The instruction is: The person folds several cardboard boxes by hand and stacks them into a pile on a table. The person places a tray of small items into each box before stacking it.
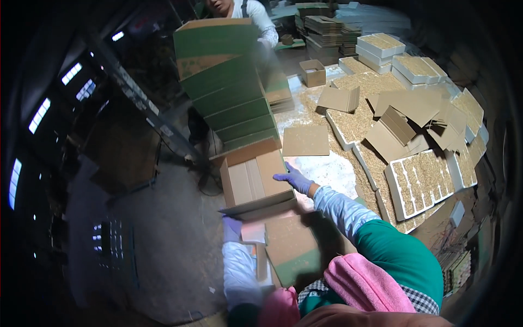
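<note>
My right hand (pixel 294 179), in a purple glove, rests flat on the right side of a brown cardboard box (pixel 253 182) that tops the near end of a tall leaning stack of green and brown flat boxes (pixel 229 92). My left hand (pixel 232 225), gloved too, presses up against the box's lower left edge. Both hands grip this box between them. My sleeves are pale, with a green and pink garment below.
A person (pixel 248 11) stands at the far end of the stack. To the right lies a worktable with white trays of tan small pieces (pixel 422 182), loose cardboard sheets (pixel 305 140) and small cartons (pixel 312 72). More flat boxes (pixel 291 248) lie under my arms. Grey floor at left.
</note>
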Demonstrator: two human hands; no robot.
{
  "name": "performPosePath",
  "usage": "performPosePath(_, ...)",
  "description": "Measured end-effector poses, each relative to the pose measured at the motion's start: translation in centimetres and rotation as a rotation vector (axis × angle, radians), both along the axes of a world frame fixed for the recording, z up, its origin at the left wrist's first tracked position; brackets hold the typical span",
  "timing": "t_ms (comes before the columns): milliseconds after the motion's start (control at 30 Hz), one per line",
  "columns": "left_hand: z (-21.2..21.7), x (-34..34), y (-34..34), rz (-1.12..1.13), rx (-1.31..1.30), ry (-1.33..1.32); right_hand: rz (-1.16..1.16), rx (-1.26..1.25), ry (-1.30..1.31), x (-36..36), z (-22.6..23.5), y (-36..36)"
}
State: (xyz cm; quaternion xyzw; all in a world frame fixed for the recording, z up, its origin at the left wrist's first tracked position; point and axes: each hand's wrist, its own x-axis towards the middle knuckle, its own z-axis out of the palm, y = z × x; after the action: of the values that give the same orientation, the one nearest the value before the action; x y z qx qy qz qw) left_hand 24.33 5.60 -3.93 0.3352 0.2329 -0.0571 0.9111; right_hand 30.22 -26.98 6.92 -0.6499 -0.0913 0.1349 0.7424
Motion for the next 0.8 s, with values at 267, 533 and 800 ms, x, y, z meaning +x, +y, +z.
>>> performPosePath(267, 10.2, -4.7, -1.6, 0.147, 1.601, -0.103, -0.34, -0.719, -0.239, -2.2, 2.3, -2.2)
performPosePath(533, 1.9, -35.2, -15.2, -1.32, 2.268, -0.252, 0.365, -1.41, -0.122, -30.7, 0.1, -25.6)
performPosePath(800, 3.1, -39.3, -16.2, -1.21, 2.379, -0.385, -0.082, -0.966, -0.242, -37.8, -8.4, -29.4)
